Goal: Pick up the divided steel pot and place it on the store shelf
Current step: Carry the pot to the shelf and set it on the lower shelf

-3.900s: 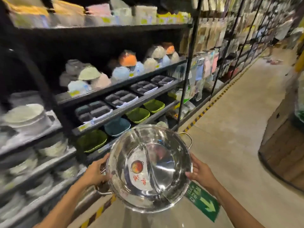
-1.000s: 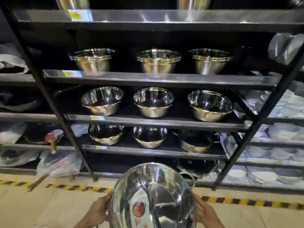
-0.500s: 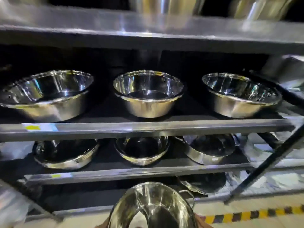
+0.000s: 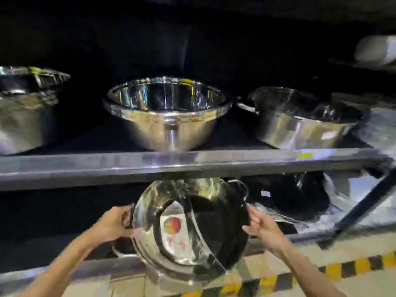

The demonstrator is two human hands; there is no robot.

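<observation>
You held the divided steel pot [image 4: 190, 228] between both hands, left hand [image 4: 116, 220] closed on its left rim, right hand [image 4: 260, 227] looser against the right edge. It hung tilted towards you at the mouth of the lowest shelf [image 4: 90, 267], beneath the shelf rail [image 4: 85, 166]; the slot lay straight ahead, farther in.

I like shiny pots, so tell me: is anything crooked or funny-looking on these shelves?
Only the divided steel pot looks crooked: both hands, left hand and right hand, hold it tipped up at the lower shelf, not flat yet. The steel bowls above sit upright in a row. The picture is blurry, so dents would not show.
</observation>
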